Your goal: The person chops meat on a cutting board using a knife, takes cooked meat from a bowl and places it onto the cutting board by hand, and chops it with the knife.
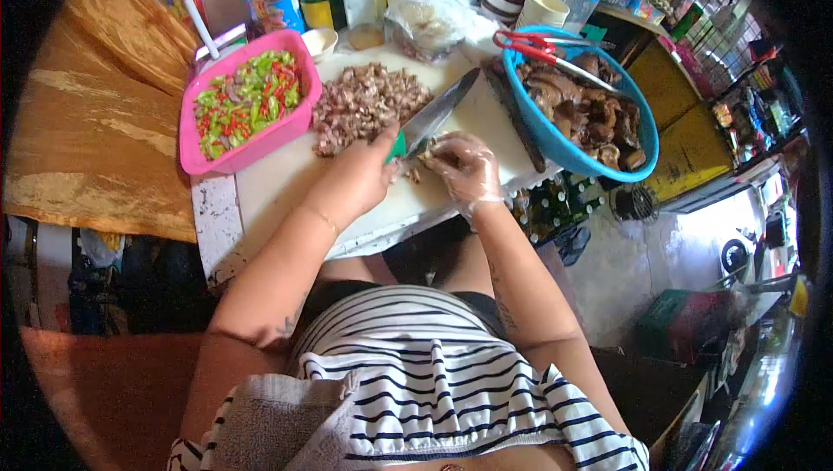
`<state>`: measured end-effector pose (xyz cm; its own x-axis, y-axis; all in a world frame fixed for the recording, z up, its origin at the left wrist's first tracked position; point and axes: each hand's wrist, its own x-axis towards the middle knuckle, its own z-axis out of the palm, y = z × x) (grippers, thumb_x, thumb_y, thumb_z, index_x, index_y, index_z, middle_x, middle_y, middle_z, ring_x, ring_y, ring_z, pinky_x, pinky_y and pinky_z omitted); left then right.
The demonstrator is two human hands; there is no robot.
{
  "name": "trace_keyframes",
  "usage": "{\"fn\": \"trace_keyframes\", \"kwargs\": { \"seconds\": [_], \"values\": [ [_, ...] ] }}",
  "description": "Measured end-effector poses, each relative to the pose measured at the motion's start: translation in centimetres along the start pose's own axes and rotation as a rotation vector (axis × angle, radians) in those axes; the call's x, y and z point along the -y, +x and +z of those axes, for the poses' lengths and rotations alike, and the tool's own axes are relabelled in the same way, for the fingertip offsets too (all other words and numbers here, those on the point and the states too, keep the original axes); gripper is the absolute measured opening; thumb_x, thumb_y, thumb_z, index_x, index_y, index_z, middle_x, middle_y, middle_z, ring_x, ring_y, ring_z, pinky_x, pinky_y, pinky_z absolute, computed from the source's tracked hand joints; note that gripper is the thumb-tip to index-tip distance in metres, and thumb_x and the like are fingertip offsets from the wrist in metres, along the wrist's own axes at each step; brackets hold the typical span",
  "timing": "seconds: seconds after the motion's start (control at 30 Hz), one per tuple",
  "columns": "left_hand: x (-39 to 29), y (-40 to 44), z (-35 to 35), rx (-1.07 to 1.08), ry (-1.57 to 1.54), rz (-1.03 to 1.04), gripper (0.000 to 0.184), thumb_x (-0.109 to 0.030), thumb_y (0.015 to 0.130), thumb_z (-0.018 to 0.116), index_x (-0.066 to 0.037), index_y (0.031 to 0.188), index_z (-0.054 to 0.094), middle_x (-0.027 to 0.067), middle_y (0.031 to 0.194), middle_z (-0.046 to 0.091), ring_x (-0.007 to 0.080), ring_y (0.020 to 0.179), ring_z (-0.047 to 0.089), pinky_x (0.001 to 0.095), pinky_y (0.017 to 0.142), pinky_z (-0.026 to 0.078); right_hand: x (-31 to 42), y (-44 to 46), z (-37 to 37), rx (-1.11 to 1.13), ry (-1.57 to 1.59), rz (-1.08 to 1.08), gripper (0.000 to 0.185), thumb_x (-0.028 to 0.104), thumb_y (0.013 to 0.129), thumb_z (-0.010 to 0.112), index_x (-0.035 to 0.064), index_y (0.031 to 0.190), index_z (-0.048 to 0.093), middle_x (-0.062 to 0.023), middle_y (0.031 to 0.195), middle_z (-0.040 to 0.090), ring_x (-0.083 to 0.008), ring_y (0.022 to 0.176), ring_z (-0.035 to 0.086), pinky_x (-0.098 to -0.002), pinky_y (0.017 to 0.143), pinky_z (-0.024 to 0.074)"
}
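My left hand [364, 167] is closed round the green handle of a kitchen knife [441, 113], whose wide blade slants away to the upper right over a white cutting board [286, 191]. Close by, my right hand [468, 167] wears a clear plastic glove. Its fingers are pinched together at the board beside the blade's base, on a small piece of meat that is mostly hidden. A few small meat bits [411, 174] lie between the hands. Beyond my left hand spreads a heap of chopped meat [369, 98].
At the left, a pink basin [252, 158] holds cut green and red peppers. A blue basin [646, 154] of dark cooked meat stands at the right, with red-handled tongs [564, 61] across it. Behind the board are a glass bottle [364, 2], a plastic bag [425, 19] and bowls [544, 9].
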<state>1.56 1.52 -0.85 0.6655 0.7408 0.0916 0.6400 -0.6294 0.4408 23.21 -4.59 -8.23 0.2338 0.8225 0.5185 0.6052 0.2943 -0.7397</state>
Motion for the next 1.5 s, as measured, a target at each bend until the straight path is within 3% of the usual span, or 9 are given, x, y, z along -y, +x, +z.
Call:
{"fn": "trace_keyframes", "kwargs": {
  "seconds": [0.2,0.33,0.8,1.13,1.17,1.33,1.4,1.43,1.5],
  "values": [
    [-1.6,-3.4,-2.6,-0.091,-0.014,-0.083,0.07,-0.011,0.093,0.067,-0.014,0.157,0.039,0.0317,0.1,0.067,0.0512,0.095,0.065,0.0536,0.086,0.052,-1.1,-0.8,-0.2,-0.14,0.586,0.41,0.026,0.007,0.075,0.085,0.0025,0.098,0.075,-0.0141,0.11,0.073,-0.0281,0.105,0.069,-0.0382,0.093,0.0526],
    [-0.9,-5.5,-3.1,-0.15,-0.005,0.006,0.07,-0.008,0.093,0.066,-0.014,0.157,0.039,0.0309,0.105,0.066,0.0503,0.095,0.064,0.0544,0.083,0.052,2.1,-1.2,-2.1,0.052,-0.231,0.028,0.033,0.007,0.07,0.085,0.006,0.101,0.074,-0.0141,0.113,0.072,-0.0357,0.104,0.067,-0.0438,0.095,0.0529],
    [-4.0,-5.3,-1.5,0.16,0.276,-0.027,0.063,-0.01,0.098,0.055,-0.009,0.158,0.036,0.0281,0.099,0.063,0.0472,0.08,0.066,0.0529,0.074,0.055,2.1,-0.8,-0.9,0.069,-0.206,-0.01,0.019,0.008,0.076,0.083,0.0025,0.092,0.074,-0.0162,0.093,0.073,-0.0346,0.087,0.071,-0.0413,0.082,0.0562],
    [-1.2,-1.2,-0.2,-0.143,-0.035,0.038,0.065,-0.006,0.094,0.062,-0.004,0.155,0.04,0.0321,0.095,0.064,0.0482,0.085,0.065,0.0538,0.08,0.052,0.8,-2.4,-1.8,0.076,-0.178,-0.015,0.03,0.007,0.078,0.079,0.0068,0.109,0.077,-0.0173,0.118,0.072,-0.037,0.113,0.067,-0.04,0.1,0.0536],
    [-1.2,-1.9,-0.7,-0.12,0.015,-0.011,0.07,-0.013,0.094,0.066,-0.014,0.158,0.038,0.0328,0.103,0.066,0.0496,0.092,0.066,0.0544,0.08,0.052,0.7,-2.6,-1.7,0.078,-0.187,0.013,0.031,0.007,0.079,0.079,0.0072,0.11,0.077,-0.017,0.119,0.072,-0.0365,0.113,0.067,-0.0406,0.1,0.0535],
    [-2.4,-4.7,-3.2,-0.101,0.066,-0.05,0.069,-0.012,0.095,0.066,-0.017,0.158,0.039,0.0327,0.114,0.066,0.0502,0.106,0.064,0.053,0.091,0.052,1.3,-0.6,-1.1,0.168,-0.188,0.042,0.032,0.004,0.082,0.077,0.0092,0.114,0.078,-0.0165,0.118,0.074,-0.033,0.111,0.069,-0.039,0.099,0.0538],
    [-2.2,-6.0,-3.1,-0.132,0.066,0.01,0.069,-0.013,0.095,0.066,-0.018,0.159,0.038,0.033,0.121,0.065,0.0503,0.112,0.062,0.0517,0.095,0.051,-0.5,-0.2,0.2,0.177,-0.073,0.183,0.031,0.014,0.08,0.077,0.0122,0.111,0.079,-0.0141,0.114,0.073,-0.0367,0.107,0.069,-0.0427,0.097,0.0538],
    [-3.6,-6.5,-3.8,-0.021,0.062,-0.159,0.07,-0.011,0.095,0.066,-0.018,0.159,0.039,0.0321,0.13,0.062,0.048,0.122,0.06,0.0482,0.102,0.049,-0.6,0.2,0.3,0.205,-0.077,0.232,0.031,0.015,0.079,0.079,0.0128,0.11,0.079,-0.013,0.112,0.074,-0.0366,0.107,0.068,-0.0428,0.096,0.054],
    [-1.9,-7.1,-2.3,-0.193,-0.014,0.031,0.067,-0.012,0.094,0.066,-0.016,0.157,0.042,0.0307,0.122,0.065,0.0478,0.111,0.063,0.0499,0.094,0.051,0.5,0.3,-0.7,0.21,-0.107,0.208,0.034,0.016,0.078,0.082,0.0121,0.112,0.078,-0.0134,0.113,0.073,-0.0352,0.107,0.068,-0.0418,0.095,0.0545]
  ]
}}
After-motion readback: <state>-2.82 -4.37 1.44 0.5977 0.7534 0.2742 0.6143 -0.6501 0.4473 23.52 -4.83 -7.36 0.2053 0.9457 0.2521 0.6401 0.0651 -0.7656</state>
